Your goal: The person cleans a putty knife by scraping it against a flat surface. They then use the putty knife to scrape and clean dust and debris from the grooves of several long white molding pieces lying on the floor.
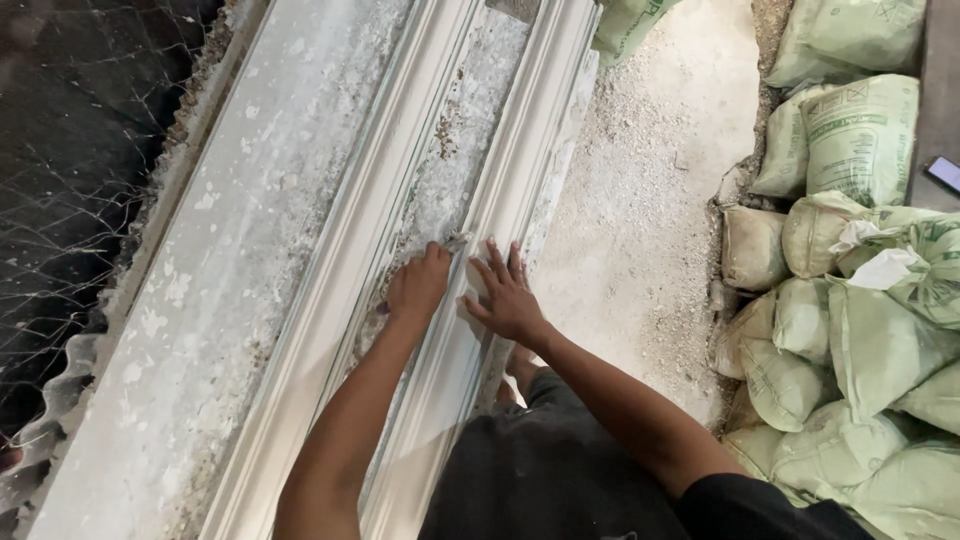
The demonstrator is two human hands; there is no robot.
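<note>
A long white plaster moulding form [470, 150] with ridged rails runs from the bottom centre up to the top. My left hand [418, 283] is closed around a small metal scraping tool [456, 241], whose tip touches the rough plaster in the channel between the rails. My right hand [506, 292] lies flat with fingers spread on the right rail, just beside the tool.
A broad, plaster-flecked slab [220, 260] lies left of the form, with wire mesh [70, 160] over dark ground beyond it. Dusty floor [650, 200] is to the right. Stacked pale green sacks [850, 300] line the right side, with a phone [943, 172] on a ledge.
</note>
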